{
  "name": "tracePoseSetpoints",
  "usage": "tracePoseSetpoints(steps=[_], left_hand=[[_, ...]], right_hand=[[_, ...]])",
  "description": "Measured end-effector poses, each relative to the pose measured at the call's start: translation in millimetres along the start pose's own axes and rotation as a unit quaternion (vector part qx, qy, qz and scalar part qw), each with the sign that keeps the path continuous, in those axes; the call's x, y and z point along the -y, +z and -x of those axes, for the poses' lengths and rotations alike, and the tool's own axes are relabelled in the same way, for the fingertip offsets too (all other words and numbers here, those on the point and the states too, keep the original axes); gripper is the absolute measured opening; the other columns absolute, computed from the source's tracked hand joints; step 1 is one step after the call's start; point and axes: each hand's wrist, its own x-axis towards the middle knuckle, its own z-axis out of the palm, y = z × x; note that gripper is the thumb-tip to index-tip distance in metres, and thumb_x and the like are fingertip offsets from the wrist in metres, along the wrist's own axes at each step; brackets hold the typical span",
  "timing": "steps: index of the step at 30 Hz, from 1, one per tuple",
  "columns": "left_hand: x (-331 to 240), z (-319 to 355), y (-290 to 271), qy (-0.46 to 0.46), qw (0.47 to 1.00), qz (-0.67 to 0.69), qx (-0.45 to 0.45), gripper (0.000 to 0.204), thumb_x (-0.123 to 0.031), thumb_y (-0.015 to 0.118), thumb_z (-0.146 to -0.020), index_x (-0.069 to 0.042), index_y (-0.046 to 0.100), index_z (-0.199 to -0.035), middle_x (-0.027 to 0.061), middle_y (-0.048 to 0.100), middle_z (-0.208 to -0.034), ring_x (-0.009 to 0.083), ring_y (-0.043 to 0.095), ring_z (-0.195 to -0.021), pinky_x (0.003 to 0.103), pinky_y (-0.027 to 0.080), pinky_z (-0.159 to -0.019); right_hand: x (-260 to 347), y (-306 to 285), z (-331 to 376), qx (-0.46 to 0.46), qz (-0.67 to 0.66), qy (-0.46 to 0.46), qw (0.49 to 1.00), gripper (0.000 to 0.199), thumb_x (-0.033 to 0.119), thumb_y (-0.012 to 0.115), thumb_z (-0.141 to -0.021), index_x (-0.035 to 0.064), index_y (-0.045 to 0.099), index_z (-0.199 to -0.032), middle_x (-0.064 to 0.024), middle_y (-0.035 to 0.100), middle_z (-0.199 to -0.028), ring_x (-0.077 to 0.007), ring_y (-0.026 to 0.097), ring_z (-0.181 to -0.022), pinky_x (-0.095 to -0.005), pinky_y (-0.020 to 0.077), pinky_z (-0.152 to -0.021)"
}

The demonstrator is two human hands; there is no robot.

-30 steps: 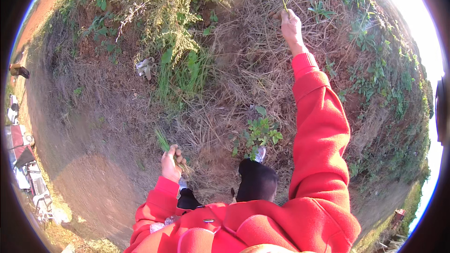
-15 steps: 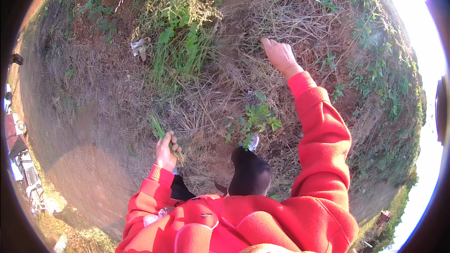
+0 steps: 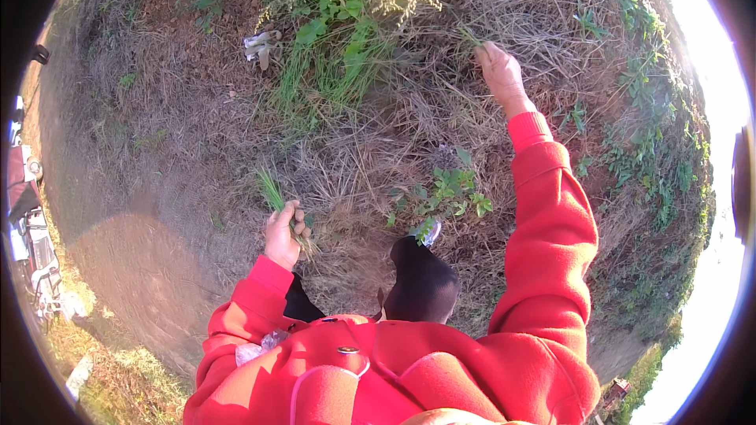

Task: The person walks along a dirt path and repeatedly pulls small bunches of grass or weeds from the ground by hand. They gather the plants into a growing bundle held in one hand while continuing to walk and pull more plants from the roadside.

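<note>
Green grass blades (image 3: pixel 272 189): I am clamping them in my left hand (image 3: pixel 282 234) near my knee, while my right hand (image 3: pixel 499 75) is pinching a stem (image 3: pixel 470 35) in the dry straw (image 3: pixel 378 149); gripping low should be pulling it cleanly.

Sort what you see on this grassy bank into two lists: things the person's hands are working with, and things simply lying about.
In hand:
- left hand gripping a bunch of green grass blades
- right hand stretched out, pinching a green stem in the dry straw

Lying about:
- pale crumpled litter
- tall grass clump
- leafy weed near the person's knee
</note>
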Motion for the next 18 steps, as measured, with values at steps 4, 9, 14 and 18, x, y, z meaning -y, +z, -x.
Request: tracePoseSetpoints(steps=[4, 9, 14, 18], left_hand=[[-5.6, 1.0, -6.8, 0.006, 1.0, 0.004, -0.002, 0.015, -0.022, 0.054, -0.09, -0.01, 0.055, -0.098, -0.0024, 0.049, -0.071, 0.0086, 0.038, -0.053, 0.027, 0.036, -0.051], [-5.7, -1.3, -7.2, -0.001, 0.999, 0.009, -0.041, 0.015, -0.024, 0.056, -0.089, -0.011, 0.055, -0.097, -0.0027, 0.049, -0.071, 0.0087, 0.039, -0.054, 0.027, 0.036, -0.051], [0.0, -2.8, -9.7, -0.011, 0.999, 0.03, -0.043, 0.015, -0.022, 0.054, -0.09, -0.009, 0.054, -0.097, -0.0006, 0.05, -0.07, 0.0094, 0.04, -0.052, 0.028, 0.036, -0.049], [5.8, -3.4, -19.7, -0.004, 0.998, 0.05, -0.044, 0.017, -0.023, 0.055, -0.09, -0.009, 0.053, -0.098, -0.0016, 0.048, -0.071, 0.0091, 0.038, -0.053, 0.028, 0.036, -0.051]], right_hand=[[9.1, -5.0, 1.5, -0.021, -0.343, 0.209, 0.915, 0.024, 0.025, 0.048, -0.092, 0.0038, 0.059, -0.085, -0.0052, 0.057, -0.063, -0.0163, 0.056, -0.052, -0.0309, 0.0475, -0.052], [58.1, 14.4, 11.5, 0.124, -0.395, 0.13, 0.901, 0.024, 0.021, 0.047, -0.092, 0.0034, 0.06, -0.085, -0.0009, 0.052, -0.06, -0.0074, 0.051, -0.052, -0.0226, 0.0408, -0.05], [104.3, 77.5, -20.3, 0.041, -0.126, -0.038, 0.99, 0.026, 0.029, 0.049, -0.088, 0.0043, 0.056, -0.087, -0.0203, 0.061, -0.075, -0.0395, 0.058, -0.075, -0.0439, 0.0452, -0.066], [118.0, 115.4, -46.9, 0.084, 0.032, -0.087, 0.992, 0.024, 0.03, 0.05, -0.088, 0.0073, 0.058, -0.085, -0.0152, 0.063, -0.078, -0.0361, 0.06, -0.075, -0.0462, 0.0469, -0.064]])
